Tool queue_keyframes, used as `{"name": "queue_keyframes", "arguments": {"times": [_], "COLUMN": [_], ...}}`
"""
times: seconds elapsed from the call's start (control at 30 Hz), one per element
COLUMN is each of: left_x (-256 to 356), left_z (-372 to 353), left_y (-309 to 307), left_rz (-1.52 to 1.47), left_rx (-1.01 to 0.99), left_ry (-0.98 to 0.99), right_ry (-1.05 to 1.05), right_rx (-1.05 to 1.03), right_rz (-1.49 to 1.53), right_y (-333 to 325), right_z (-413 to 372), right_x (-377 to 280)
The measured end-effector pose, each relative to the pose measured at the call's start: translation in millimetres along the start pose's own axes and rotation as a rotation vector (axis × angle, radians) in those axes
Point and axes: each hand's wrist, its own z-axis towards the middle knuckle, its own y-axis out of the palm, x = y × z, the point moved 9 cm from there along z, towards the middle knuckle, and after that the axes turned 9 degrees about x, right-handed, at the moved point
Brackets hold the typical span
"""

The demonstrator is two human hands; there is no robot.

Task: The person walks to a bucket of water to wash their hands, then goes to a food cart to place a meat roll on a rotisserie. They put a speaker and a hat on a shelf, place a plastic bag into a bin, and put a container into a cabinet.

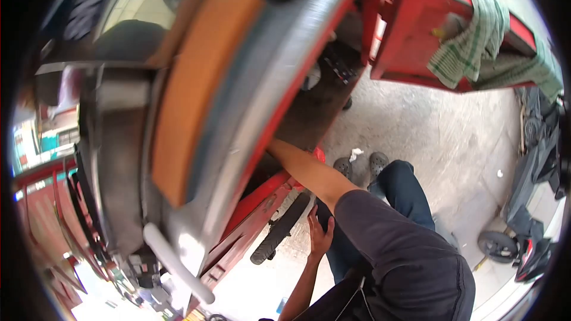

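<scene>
My right forearm point(312, 172) reaches under the metal worktop edge point(250, 125) into a red cabinet point(262, 193). The cabinet's side hides my right hand, so what it touches does not show. Lower down, near my thigh, is my left hand point(321, 236), its thumb and fingers apart and nothing visible in them. A dark rod-like piece point(281, 229) lies just left of that hand. Deeper in the compartment, a dark shelf point(303, 116) carries a few small items that I cannot make out.
The red cabinet door point(416, 35) hangs open at the upper right, with a green-and-white checked cloth point(473, 41) draped over it. An orange block point(202, 83) rests on the worktop. White scrap point(355, 154) lies by my grey clogs point(377, 163). A wheel point(498, 245) is at the right.
</scene>
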Motion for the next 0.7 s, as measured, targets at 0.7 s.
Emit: {"name": "queue_keyframes", "arguments": {"times": [0.7], "left_x": [-67], "left_z": [-260], "left_y": [-165], "left_rz": [-0.368], "left_rx": [0.616], "left_ry": [-0.715], "right_ry": [0.105], "right_rx": [-0.688], "right_rz": [0.037], "right_y": [-152], "right_z": [-463], "right_x": [-89]}}
